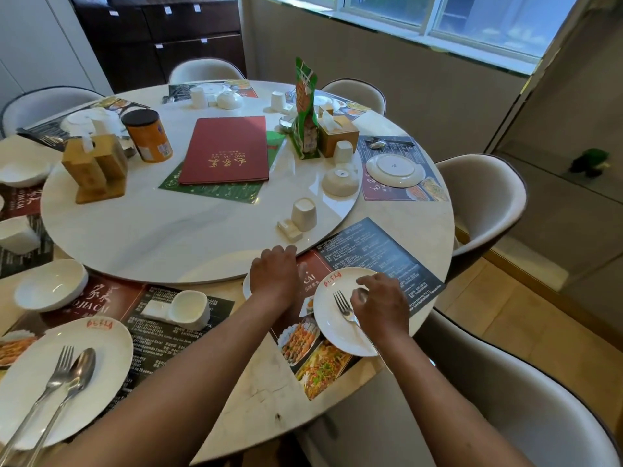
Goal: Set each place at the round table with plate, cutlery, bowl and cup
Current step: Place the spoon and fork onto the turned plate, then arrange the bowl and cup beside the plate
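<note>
On the near-right placemat [381, 251], the plate [332, 326] overhangs the mat's inner edge and sits close to the desk [256, 396] rim; a nudge from the wrist could slide it toward the chair side. Right hand [381, 305] has its grip pinched narrow on what looks like a spoon bowl [362, 293], though that's partly hidden, so unsure. Fork [344, 306] lies on the plate, tines away from the person, just beside and partly under that hand; dragging the hand back could sweep it off. Left hand [274, 276] rests palm down, fingers curled over something white [246, 285] at the lazy susan's [161, 230] edge, likely a bowl; can't tell whether it's actually gripped. Cup [303, 213] and rest [289, 230] still on the susan, well apart from both hands; a spin would carry them off
</note>
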`<state>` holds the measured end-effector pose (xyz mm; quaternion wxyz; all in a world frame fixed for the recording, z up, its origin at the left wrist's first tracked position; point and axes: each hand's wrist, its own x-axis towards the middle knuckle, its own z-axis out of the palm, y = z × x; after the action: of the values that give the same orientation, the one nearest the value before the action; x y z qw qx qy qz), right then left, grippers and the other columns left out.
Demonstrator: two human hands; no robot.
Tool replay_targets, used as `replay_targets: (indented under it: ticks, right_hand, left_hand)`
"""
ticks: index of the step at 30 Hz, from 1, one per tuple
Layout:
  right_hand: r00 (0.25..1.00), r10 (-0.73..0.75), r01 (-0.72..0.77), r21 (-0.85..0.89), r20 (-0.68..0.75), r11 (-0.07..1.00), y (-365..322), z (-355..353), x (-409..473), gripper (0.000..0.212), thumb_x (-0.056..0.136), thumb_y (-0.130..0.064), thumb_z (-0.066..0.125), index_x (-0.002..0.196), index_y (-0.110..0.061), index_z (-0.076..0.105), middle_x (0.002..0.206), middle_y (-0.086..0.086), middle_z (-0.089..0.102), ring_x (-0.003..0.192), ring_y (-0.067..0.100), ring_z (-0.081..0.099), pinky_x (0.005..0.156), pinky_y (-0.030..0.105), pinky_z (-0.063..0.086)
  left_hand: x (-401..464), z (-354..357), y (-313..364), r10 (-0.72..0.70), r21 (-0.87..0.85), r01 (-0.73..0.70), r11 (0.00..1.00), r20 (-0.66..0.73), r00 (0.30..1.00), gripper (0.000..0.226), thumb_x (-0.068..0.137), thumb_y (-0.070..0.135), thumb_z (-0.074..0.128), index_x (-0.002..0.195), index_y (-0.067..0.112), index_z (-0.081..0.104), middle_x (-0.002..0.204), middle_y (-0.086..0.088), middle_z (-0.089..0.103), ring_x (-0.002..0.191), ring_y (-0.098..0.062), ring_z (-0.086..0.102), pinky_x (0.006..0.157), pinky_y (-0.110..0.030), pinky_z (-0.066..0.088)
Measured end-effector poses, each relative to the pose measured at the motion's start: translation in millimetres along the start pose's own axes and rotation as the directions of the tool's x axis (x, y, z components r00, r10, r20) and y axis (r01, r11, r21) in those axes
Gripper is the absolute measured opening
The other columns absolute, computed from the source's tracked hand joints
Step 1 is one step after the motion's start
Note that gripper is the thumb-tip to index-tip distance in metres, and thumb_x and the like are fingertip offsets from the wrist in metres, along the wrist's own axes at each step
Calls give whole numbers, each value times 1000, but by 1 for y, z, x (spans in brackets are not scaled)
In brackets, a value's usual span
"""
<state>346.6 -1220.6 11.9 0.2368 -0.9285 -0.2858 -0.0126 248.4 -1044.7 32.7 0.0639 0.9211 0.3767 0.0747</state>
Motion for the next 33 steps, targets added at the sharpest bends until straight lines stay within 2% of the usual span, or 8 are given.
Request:
replay_targets:
  ticks: [5, 8, 11, 15, 20, 23, 27, 33]
  right_hand:
    - [998, -36, 36, -10, 49, 999, -2, 3, 38, 28, 90, -34, 66, 116, -28, 71, 116, -4, 65, 111, 21, 54, 92, 42, 49]
    - [997, -37, 36, 4, 70, 999, -4, 12, 52, 29, 90, -35, 66, 117, -29, 71, 118, -4, 65, 113, 21, 53, 93, 43, 49]
    - [995, -37, 36, 14, 90, 999, -3, 23, 59, 30, 89, -35, 65, 118, -30, 71, 118, -4, 64, 115, 21, 52, 94, 44, 48]
    - [997, -5, 3, 29, 78, 1000, 1, 36, 63, 28, 88, -34, 67, 116, -30, 71, 114, -6, 63, 112, 19, 51, 95, 44, 48]
    - [997, 49, -51, 34, 67, 998, 9, 42, 74, 26, 87, -31, 70, 113, -28, 73, 112, -6, 66, 107, 18, 55, 91, 43, 50]
    - [994, 94, -96, 40, 50, 995, 10, 43, 82, 24, 87, -30, 70, 111, -28, 74, 110, -5, 67, 106, 19, 56, 88, 41, 51]
    - [992, 116, -120, 59, 56, 991, 6, 46, 91, 22, 88, -29, 70, 109, -26, 74, 111, -3, 66, 107, 20, 55, 91, 42, 49]
    - [987, 147, -152, 78, 68, 985, -4, 47, 98, 23, 88, -33, 68, 111, -28, 73, 114, -3, 65, 110, 21, 55, 95, 42, 47]
  left_hand:
    - [52, -2, -1, -181, -150, 188, 971, 63, 982, 43, 95, 46, 58, 127, 16, 59, 117, -8, 67, 107, -31, 64, 82, -37, 51]
    - [80, 1, -4, -223, -156, 244, 957, 140, 965, 38, 93, 37, 60, 126, 17, 56, 118, -9, 65, 108, -31, 62, 78, -35, 46]
    - [106, 4, -14, -154, -15, 160, 987, 214, 965, 48, 91, 21, 57, 138, 20, 48, 129, -10, 58, 119, -32, 55, 88, -39, 47]
    - [136, 16, -24, -42, 175, -11, 984, 293, 955, 65, 91, 15, 56, 152, 22, 33, 141, -10, 46, 128, -33, 44, 99, -42, 44]
    - [153, 40, -38, 65, 113, -114, 987, 370, 927, 75, 93, 17, 52, 159, 27, 17, 147, -7, 41, 129, -33, 43, 100, -45, 43]
    - [149, 51, -45, 91, 56, -115, 992, 325, 941, 65, 97, 28, 49, 157, 29, 24, 144, -7, 46, 125, -33, 46, 99, -46, 45]
    - [144, 51, -54, 142, 111, -169, 979, 220, 965, 51, 95, 48, 55, 140, 28, 47, 129, -7, 56, 118, -30, 51, 94, -42, 45]
    - [136, 45, -49, 251, 191, -283, 940, 176, 952, 50, 89, 63, 59, 121, 24, 65, 115, -1, 63, 107, -25, 56, 82, -37, 44]
